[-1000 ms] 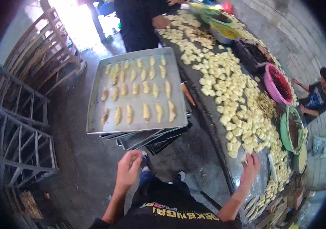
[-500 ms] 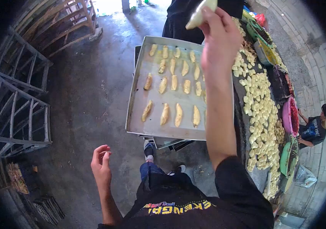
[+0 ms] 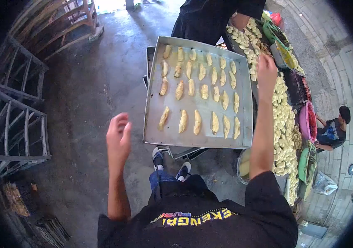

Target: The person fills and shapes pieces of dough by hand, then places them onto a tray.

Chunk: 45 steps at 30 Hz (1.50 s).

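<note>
A metal tray [image 3: 198, 141] holds rows of elongated, pale, filled dough pieces [image 3: 183, 121]. My right hand [image 3: 266, 76] is beyond the tray's right edge, over many small pale dough pieces [image 3: 283, 128] on the long work surface. Its fingers are loosely bent and nothing shows between them; the fingertips are partly hidden. Left of the tray, my left hand [image 3: 118, 138] hangs in the air, empty, with its fingers slightly curled and the thumb apart.
A person in dark clothes [image 3: 203, 18] stands behind the tray. Another person [image 3: 333, 131] is at the far right, near a pink basin [image 3: 307, 122] and a green basin [image 3: 307, 163]. Wooden racks [image 3: 17, 124] stand left. A bucket [image 3: 243, 165] sits below the tray's right corner.
The dough piece that my right hand held above the tray is out of it; one more piece lies at the tray's left side. My right hand has moved right and down over the dough pieces.
</note>
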Motion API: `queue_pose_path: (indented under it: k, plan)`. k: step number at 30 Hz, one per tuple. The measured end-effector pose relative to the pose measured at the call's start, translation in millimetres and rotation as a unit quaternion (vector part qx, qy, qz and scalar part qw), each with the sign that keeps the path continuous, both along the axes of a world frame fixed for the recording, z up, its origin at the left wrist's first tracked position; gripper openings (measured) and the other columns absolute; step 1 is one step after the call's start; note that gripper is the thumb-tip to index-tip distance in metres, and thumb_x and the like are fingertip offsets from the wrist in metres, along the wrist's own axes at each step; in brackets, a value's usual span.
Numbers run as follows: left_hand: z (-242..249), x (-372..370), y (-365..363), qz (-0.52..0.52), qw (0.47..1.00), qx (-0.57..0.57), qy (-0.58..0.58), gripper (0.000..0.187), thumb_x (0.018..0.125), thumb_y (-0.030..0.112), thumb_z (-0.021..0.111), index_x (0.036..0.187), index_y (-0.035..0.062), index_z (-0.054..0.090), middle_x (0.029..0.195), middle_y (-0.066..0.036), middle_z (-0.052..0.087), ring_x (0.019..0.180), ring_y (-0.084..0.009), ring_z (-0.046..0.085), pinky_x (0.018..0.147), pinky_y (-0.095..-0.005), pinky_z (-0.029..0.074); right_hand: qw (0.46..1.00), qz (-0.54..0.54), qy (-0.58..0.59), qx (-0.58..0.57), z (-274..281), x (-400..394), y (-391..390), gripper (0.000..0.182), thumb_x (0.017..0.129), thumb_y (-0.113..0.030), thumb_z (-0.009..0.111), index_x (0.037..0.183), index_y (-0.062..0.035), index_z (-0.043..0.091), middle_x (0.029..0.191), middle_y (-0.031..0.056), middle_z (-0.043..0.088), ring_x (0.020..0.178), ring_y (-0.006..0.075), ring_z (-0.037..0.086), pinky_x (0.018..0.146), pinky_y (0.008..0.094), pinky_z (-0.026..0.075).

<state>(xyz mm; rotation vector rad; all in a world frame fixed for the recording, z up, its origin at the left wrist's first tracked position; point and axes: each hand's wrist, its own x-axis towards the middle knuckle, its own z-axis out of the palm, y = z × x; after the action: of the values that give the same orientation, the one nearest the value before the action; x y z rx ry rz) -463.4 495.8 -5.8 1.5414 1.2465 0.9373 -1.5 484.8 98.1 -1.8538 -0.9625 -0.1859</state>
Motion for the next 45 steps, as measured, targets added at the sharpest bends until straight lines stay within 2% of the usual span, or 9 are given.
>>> queue_pose_path:
  k: [4, 6, 11, 16, 20, 26, 30, 39, 45]
  plan:
    - [-34, 60, 45, -0.032, 0.974, 0.087, 0.208, 0.045, 0.094, 0.025, 0.060, 0.128, -0.0026, 0.053, 0.115, -0.023, 0.064, 0.105, -0.0351, 0.065, 0.091, -0.0422, 0.051, 0.907, -0.114, -0.186, -0.359, -78, 33, -120, 0.053, 0.088, -0.036, 0.065, 0.121, 0.0034, 0.058, 0.118, 0.0280, 0.061, 0.111, 0.0421, 0.060, 0.092, 0.0486, 0.050]
    - [-33, 78, 54, -0.054, 0.960, 0.064, 0.267, 0.043, 0.094, 0.026, 0.060, 0.125, -0.0027, 0.054, 0.113, -0.023, 0.065, 0.104, -0.0372, 0.065, 0.090, -0.0444, 0.051, 0.859, -0.140, -0.092, -0.484, -118, 26, -165, 0.054, 0.085, -0.035, 0.068, 0.120, 0.0044, 0.056, 0.116, 0.0294, 0.058, 0.110, 0.0474, 0.058, 0.092, 0.0515, 0.049]
    - [-47, 111, 57, 0.009, 0.917, 0.042, 0.396, 0.032, 0.093, 0.021, 0.058, 0.115, -0.0024, 0.057, 0.101, -0.022, 0.070, 0.096, -0.0426, 0.067, 0.083, -0.0504, 0.053, 0.933, -0.070, -0.055, -0.349, -172, 31, -201, 0.036, 0.083, -0.026, 0.069, 0.100, 0.0020, 0.055, 0.101, 0.0261, 0.063, 0.100, 0.0470, 0.061, 0.083, 0.0531, 0.050]
    - [-63, 103, 59, 0.046, 0.944, 0.154, 0.287, 0.016, 0.090, 0.016, 0.059, 0.095, 0.0006, 0.058, 0.086, -0.026, 0.067, 0.087, -0.0461, 0.066, 0.074, -0.0537, 0.052, 0.980, 0.004, 0.030, -0.195, -159, 34, -207, 0.017, 0.082, -0.009, 0.062, 0.085, 0.0018, 0.049, 0.067, 0.0220, 0.052, 0.066, 0.0429, 0.055, 0.065, 0.0470, 0.045]
    - [-35, 76, 55, 0.039, 0.947, 0.162, 0.275, 0.014, 0.090, 0.013, 0.059, 0.092, 0.0004, 0.056, 0.079, -0.024, 0.065, 0.075, -0.0482, 0.060, 0.065, -0.0489, 0.049, 0.984, 0.019, 0.035, -0.172, -143, 13, -215, 0.019, 0.082, -0.008, 0.063, 0.083, 0.0034, 0.047, 0.067, 0.0209, 0.049, 0.060, 0.0367, 0.049, 0.060, 0.0436, 0.042]
    - [6, -85, 17, 0.093, 0.967, 0.128, 0.198, 0.021, 0.095, 0.012, 0.060, 0.086, -0.0012, 0.047, 0.069, -0.005, 0.039, 0.069, -0.0090, 0.038, 0.060, -0.0275, 0.037, 0.979, 0.032, 0.092, -0.178, -100, -144, -214, 0.019, 0.085, -0.007, 0.065, 0.084, 0.0016, 0.048, 0.065, 0.0178, 0.050, 0.056, 0.0278, 0.051, 0.056, 0.0408, 0.042]
    - [-14, -246, -18, 0.135, 0.959, 0.099, 0.230, 0.022, 0.097, 0.008, 0.056, 0.082, 0.0015, 0.041, 0.070, -0.001, 0.033, 0.068, -0.0088, 0.034, 0.058, -0.0264, 0.033, 0.959, 0.092, 0.187, -0.192, -121, -284, -196, 0.022, 0.086, -0.003, 0.064, 0.081, 0.0003, 0.043, 0.063, 0.0079, 0.040, 0.059, 0.0140, 0.039, 0.054, 0.0346, 0.038]
    - [-164, -466, -71, 0.207, 0.914, -0.041, 0.346, 0.024, 0.096, 0.011, 0.058, 0.082, -0.0002, 0.042, 0.067, -0.007, 0.037, 0.063, -0.0137, 0.036, 0.056, -0.0317, 0.035, 0.898, 0.212, 0.228, -0.310, -302, -459, -127, 0.015, 0.084, -0.004, 0.061, 0.082, 0.0003, 0.047, 0.069, 0.0198, 0.051, 0.064, 0.0406, 0.055, 0.059, 0.0454, 0.042]
    - [-406, -513, -66, 0.200, 0.895, -0.140, 0.373, 0.018, 0.095, 0.015, 0.058, 0.089, 0.0002, 0.051, 0.073, -0.022, 0.058, 0.066, -0.0406, 0.054, 0.064, -0.0447, 0.045, 0.887, 0.215, 0.197, -0.357, -541, -497, -111, 0.011, 0.080, -0.004, 0.058, 0.084, -0.0001, 0.048, 0.070, 0.0226, 0.053, 0.069, 0.0453, 0.057, 0.062, 0.0508, 0.042]
